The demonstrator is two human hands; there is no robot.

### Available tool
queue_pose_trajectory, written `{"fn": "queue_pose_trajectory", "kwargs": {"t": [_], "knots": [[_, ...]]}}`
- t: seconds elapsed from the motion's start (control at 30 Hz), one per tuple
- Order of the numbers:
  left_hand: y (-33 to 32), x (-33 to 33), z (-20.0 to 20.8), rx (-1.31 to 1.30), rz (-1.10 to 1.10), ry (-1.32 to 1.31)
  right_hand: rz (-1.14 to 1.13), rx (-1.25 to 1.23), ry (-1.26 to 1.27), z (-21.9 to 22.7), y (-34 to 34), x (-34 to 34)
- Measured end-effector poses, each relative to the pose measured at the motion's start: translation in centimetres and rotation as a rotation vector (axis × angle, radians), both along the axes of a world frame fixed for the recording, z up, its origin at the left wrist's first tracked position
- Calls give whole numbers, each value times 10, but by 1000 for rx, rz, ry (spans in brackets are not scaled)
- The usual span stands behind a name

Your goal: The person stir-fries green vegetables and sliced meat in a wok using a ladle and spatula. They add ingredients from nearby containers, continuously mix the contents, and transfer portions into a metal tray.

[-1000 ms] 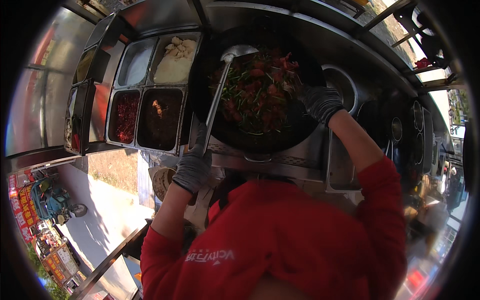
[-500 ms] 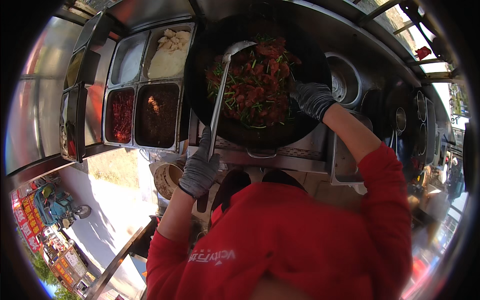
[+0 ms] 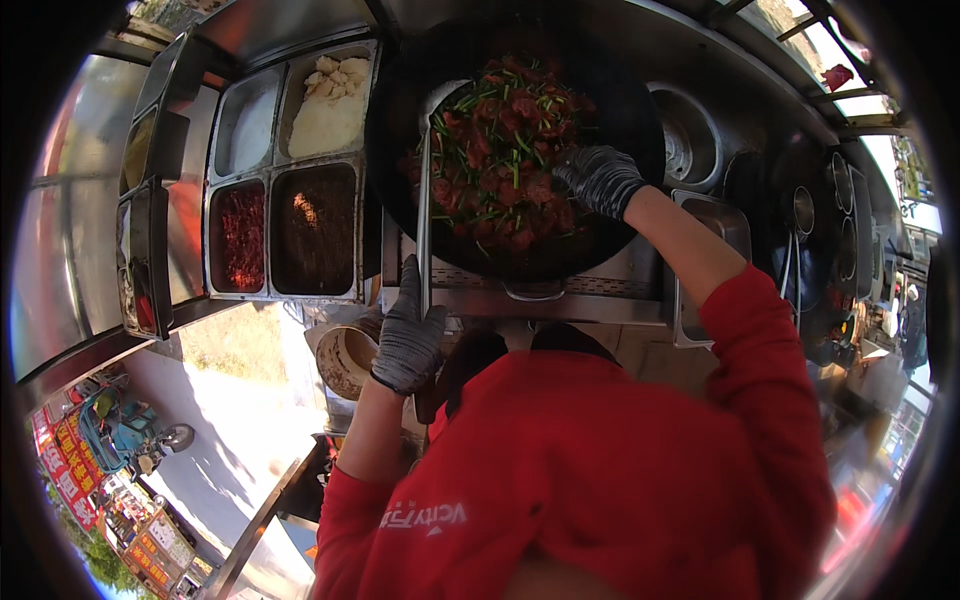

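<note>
A dark wok (image 3: 620,130) holds red sliced meat (image 3: 515,200) mixed with cut green stems. My left hand (image 3: 408,340), in a grey striped glove, is closed round the handle of a metal ladle (image 3: 426,215) below the wok's near left rim. The ladle's head rests in the wok, against the left side of the food. My right hand (image 3: 600,182), gloved alike, reaches into the wok from the right. Its fingers curl inward at the right edge of the meat, and whatever lies between them is hidden.
Left of the wok stand steel pans with white paste (image 3: 325,125), red chili (image 3: 238,230) and dark sauce (image 3: 313,230). To its right are a round steel pot (image 3: 690,140) and a rectangular tray (image 3: 725,225). A stained bucket (image 3: 345,355) sits below left.
My right hand has moved leftward and closer to the meat. The ladle's head has swung left, so its handle stands more upright. More green stems show on top of the food.
</note>
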State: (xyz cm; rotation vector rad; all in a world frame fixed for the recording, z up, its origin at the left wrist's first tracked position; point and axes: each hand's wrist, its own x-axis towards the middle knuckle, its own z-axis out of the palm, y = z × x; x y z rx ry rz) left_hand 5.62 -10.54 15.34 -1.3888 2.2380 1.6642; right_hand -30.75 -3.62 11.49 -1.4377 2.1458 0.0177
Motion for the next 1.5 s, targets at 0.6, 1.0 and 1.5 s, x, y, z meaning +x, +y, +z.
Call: {"fn": "queue_pose_trajectory", "kwargs": {"t": [0.6,1.0,1.5], "knots": [[-10,-15,6,-109,-58,72,-252,-71,-315,-78,-16,18],[-50,-24,24,-204,-135,20,-1275,-139,-1681,10,58,40],[-44,-70,-51,-79,-58,168,-274,208,30,-1,-11,-2]]}}
